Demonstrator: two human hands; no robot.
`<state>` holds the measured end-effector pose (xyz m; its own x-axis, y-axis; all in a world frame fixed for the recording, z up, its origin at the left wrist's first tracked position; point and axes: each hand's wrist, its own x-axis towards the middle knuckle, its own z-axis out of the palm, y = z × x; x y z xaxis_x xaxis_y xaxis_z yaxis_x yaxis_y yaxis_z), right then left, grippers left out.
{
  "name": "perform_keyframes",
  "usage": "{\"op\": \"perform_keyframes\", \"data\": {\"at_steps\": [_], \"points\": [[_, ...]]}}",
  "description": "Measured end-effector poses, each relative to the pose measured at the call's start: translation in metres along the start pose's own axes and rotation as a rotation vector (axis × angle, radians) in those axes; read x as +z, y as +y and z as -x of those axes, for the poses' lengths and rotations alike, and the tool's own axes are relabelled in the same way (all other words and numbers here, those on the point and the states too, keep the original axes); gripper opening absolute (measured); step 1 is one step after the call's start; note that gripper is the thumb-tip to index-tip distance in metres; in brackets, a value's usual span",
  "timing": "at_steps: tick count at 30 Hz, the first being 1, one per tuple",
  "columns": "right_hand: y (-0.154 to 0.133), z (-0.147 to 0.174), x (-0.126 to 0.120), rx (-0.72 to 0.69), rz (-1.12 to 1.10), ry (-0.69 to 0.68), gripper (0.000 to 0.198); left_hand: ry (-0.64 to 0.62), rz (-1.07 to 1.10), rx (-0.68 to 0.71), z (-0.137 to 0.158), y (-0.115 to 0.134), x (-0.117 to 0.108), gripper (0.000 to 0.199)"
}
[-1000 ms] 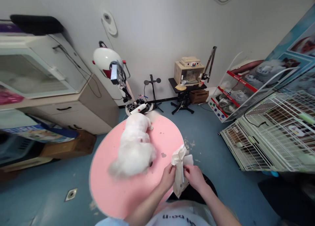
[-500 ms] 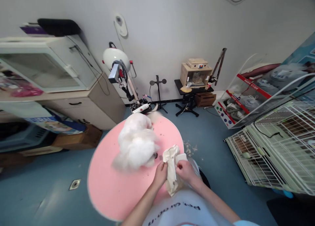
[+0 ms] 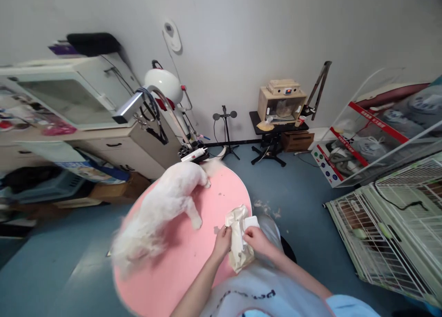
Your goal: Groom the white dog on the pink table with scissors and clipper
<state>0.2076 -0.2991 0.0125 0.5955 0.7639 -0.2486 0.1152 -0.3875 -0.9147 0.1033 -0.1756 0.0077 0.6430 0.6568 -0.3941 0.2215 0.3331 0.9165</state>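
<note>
A crumpled cream-coloured wipes packet (image 3: 238, 252) with a raised white flip lid (image 3: 251, 221) is at the table's near right edge, close to my body. My left hand (image 3: 223, 241) is closed on the packet's left side. On the other side, my right hand (image 3: 254, 238) has its fingers pinched together at the packet's opening, just below the lid; whatever is between the fingertips is hidden. A white dog (image 3: 169, 197) stands on the round pink table (image 3: 183, 280) to the left, its head low and blurred near the left edge.
A grooming arm with straps (image 3: 134, 106) and a white dryer (image 3: 164, 84) stand behind the table. Cabinets (image 3: 103, 144) are at left, wire cages (image 3: 390, 234) and a rack (image 3: 359, 137) at right. Cut fur (image 3: 265, 207) lies on the blue floor.
The dog has turned and stretched out, its head swinging to the left, away from my hands. My hands remain on the packet. The view has shifted slightly.
</note>
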Motion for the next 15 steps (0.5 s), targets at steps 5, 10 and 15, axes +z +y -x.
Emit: {"op": "perform_keyframes", "data": {"at_steps": [5, 10, 15], "points": [[-0.012, -0.021, -0.016, 0.038, -0.384, 0.055, 0.023, 0.140, -0.018, 0.036, -0.017, -0.012, 0.000, 0.041], [-0.044, -0.027, -0.056, -0.035, -0.859, 0.155, 0.027, 0.176, 0.183, -0.082, -0.042, -0.019, -0.010, 0.047], [-0.070, -0.037, -0.068, -0.089, -0.858, 0.171, 0.029, 0.247, 0.109, -0.108, -0.055, -0.001, -0.021, 0.047]]}}
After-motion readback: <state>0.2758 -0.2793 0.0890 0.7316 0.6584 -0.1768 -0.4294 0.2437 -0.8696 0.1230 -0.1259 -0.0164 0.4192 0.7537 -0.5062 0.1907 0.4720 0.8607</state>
